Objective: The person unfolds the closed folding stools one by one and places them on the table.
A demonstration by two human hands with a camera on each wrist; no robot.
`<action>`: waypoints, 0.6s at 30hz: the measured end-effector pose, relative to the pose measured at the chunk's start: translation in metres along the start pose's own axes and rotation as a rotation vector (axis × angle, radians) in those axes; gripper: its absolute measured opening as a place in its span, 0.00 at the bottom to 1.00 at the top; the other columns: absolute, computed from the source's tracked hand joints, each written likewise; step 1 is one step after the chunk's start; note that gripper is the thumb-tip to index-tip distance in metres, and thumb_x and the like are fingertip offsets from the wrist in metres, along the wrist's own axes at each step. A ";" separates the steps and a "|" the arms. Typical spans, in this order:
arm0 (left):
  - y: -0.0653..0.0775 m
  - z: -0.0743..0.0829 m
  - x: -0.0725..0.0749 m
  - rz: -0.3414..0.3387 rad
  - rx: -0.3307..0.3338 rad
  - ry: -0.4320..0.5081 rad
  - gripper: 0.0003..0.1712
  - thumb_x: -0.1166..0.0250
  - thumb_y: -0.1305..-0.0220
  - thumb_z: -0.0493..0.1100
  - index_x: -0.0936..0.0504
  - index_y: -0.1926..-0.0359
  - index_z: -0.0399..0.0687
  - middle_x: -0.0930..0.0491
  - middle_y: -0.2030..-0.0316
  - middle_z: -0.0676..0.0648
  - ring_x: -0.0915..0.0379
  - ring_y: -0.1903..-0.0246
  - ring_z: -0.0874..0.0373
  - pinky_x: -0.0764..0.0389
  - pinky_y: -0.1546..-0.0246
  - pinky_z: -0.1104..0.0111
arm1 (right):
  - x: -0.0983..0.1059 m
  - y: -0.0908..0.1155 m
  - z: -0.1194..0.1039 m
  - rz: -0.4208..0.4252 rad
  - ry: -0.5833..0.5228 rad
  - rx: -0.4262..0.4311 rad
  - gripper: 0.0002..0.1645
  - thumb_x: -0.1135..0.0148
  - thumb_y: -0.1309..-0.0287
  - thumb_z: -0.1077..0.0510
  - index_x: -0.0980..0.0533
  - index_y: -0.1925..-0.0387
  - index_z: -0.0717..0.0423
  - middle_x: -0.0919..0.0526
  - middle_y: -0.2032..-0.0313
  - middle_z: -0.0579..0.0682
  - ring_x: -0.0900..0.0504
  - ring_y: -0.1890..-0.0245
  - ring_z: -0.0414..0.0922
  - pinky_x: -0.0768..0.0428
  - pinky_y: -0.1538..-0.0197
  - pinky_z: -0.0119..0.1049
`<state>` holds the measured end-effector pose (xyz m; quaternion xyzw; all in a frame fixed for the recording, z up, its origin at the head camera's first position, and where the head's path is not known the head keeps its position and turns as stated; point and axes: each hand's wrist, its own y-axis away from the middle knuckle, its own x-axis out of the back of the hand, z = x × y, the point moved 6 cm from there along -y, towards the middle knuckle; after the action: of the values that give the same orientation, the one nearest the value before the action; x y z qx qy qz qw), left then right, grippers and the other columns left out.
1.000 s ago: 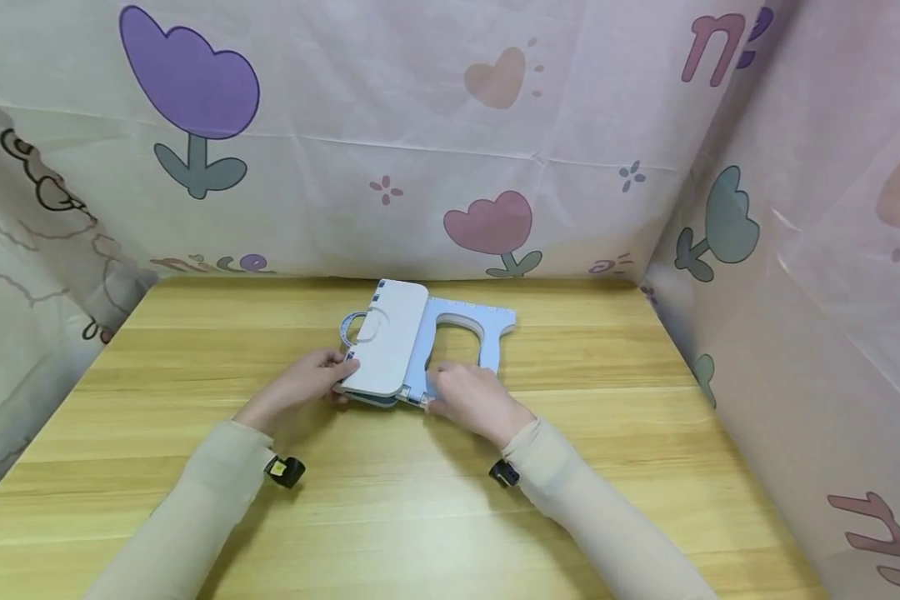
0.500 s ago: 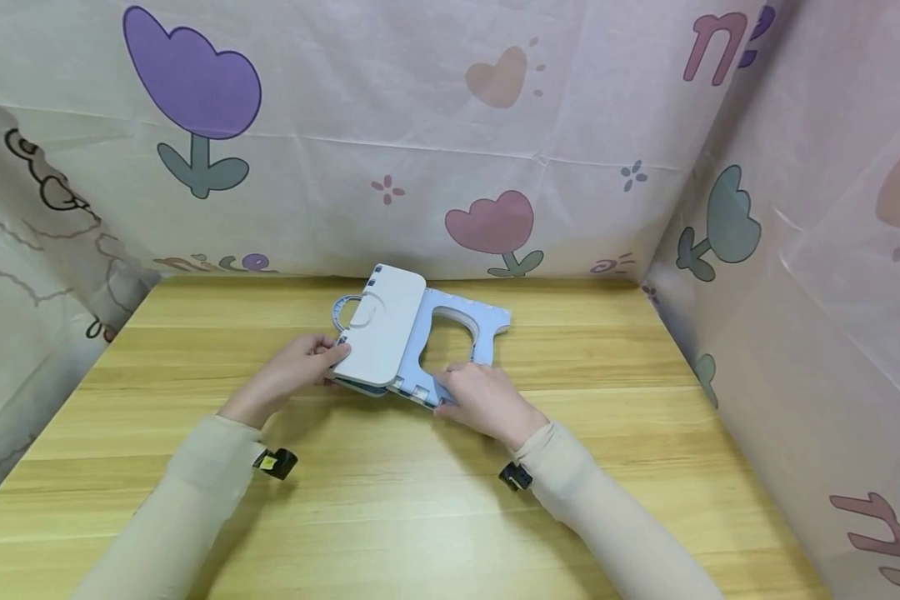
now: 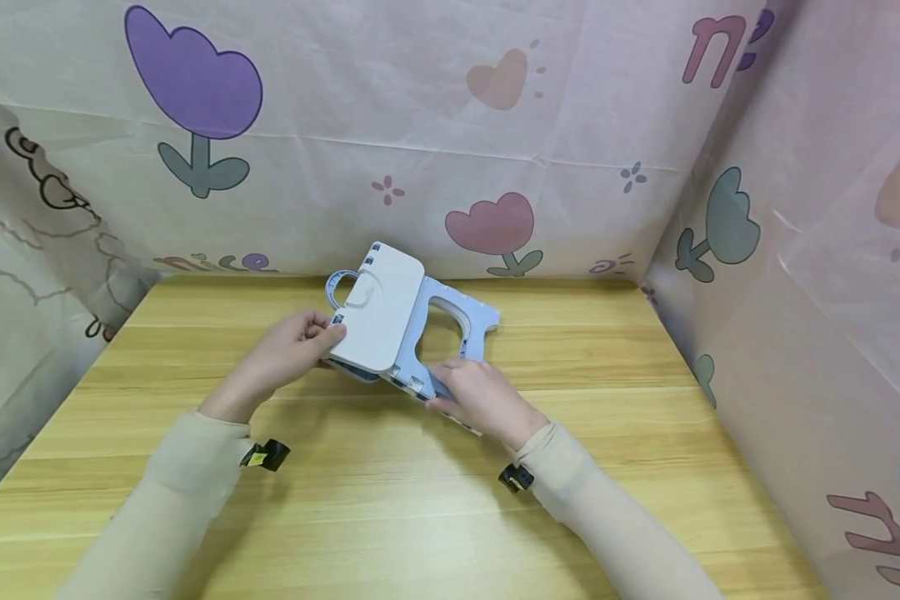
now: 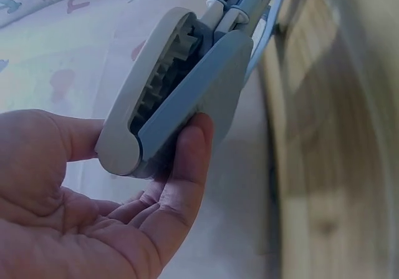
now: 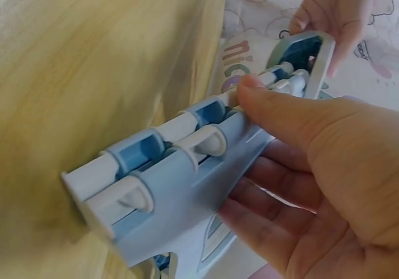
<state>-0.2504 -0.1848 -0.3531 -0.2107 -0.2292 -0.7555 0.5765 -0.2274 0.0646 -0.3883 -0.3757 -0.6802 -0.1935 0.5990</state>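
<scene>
A tilted folding stool [image 3: 414,327] is held between the left hand [image 3: 285,348], by which its white panel [image 3: 382,308] is pinched, and the right hand [image 3: 489,398], by which its blue frame [image 3: 482,317] is gripped.

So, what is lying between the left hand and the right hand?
The stool: the left hand holds its white panel, the right hand its blue frame. The head view shows this.
</scene>
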 end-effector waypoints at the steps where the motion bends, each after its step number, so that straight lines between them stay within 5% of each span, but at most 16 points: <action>1: 0.001 0.003 0.002 0.008 -0.004 -0.012 0.31 0.47 0.15 0.59 0.27 0.37 0.32 0.15 0.49 0.35 0.13 0.54 0.49 0.14 0.48 0.57 | 0.001 0.000 0.000 0.010 -0.003 0.005 0.20 0.25 0.33 0.47 0.16 0.46 0.53 0.11 0.54 0.48 0.19 0.64 0.41 0.16 0.61 0.39; 12: 0.010 0.029 0.012 0.078 -0.013 -0.123 0.35 0.45 0.19 0.65 0.25 0.36 0.37 0.16 0.46 0.36 0.20 0.51 0.47 0.22 0.57 0.65 | 0.002 0.002 0.001 0.076 -0.080 0.039 0.28 0.28 0.31 0.46 0.18 0.38 0.59 0.09 0.51 0.50 0.14 0.62 0.40 0.13 0.57 0.39; 18: 0.015 0.045 0.016 0.124 -0.055 -0.177 0.33 0.41 0.20 0.63 0.24 0.39 0.37 0.16 0.52 0.38 0.22 0.56 0.49 0.22 0.59 0.64 | 0.002 0.003 0.003 0.084 -0.153 0.014 0.33 0.29 0.30 0.46 0.20 0.33 0.62 0.11 0.41 0.56 0.10 0.43 0.51 0.12 0.39 0.45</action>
<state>-0.2374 -0.1745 -0.3058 -0.3064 -0.2448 -0.7027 0.5937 -0.2268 0.0692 -0.3880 -0.4136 -0.7088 -0.1342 0.5555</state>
